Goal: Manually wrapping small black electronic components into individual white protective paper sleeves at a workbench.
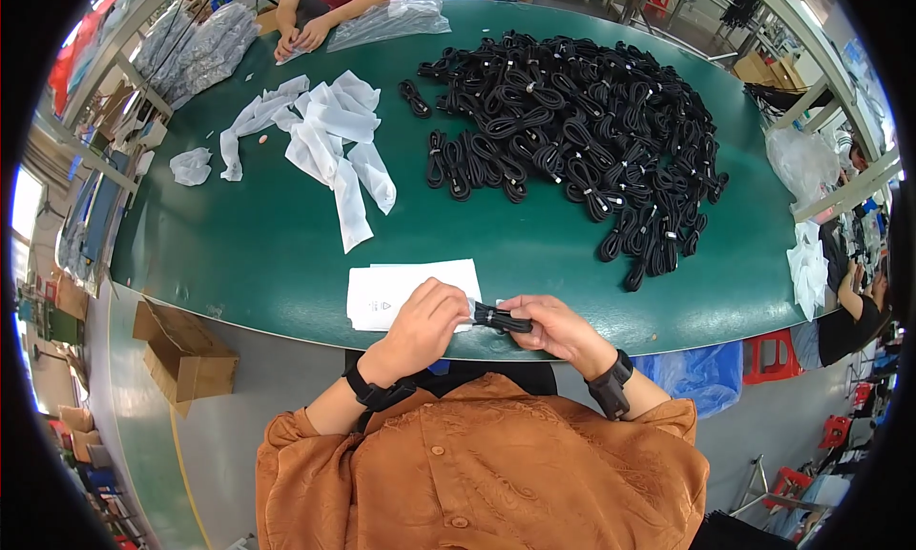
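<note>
- A coiled black cable sits between both hands at the near edge of the green desk, just above the person's chest.
- The left hand has its grip pressed together on the left end of the cable, where a clear sleeve shows; the fingers curl over it.
- The right hand pinches the right end of the same cable between thumb and fingers.
- Both wrists wear black bands.
- A stack of flat white bags lies on the desk just behind the left hand, rectangular, with a small grey triangle mark printed near its lower middle.
- Farther back, a large heap of coiled black cables covers the right half of the desk.
- To the left of the heap lie loose crumpled white bags, some long and strip-like, and a small white wad apart from them.
- At the far edge another person's hands rest beside a clear plastic bundle.
- A brown cardboard box stands on the floor, left of the desk's near edge.
</note>
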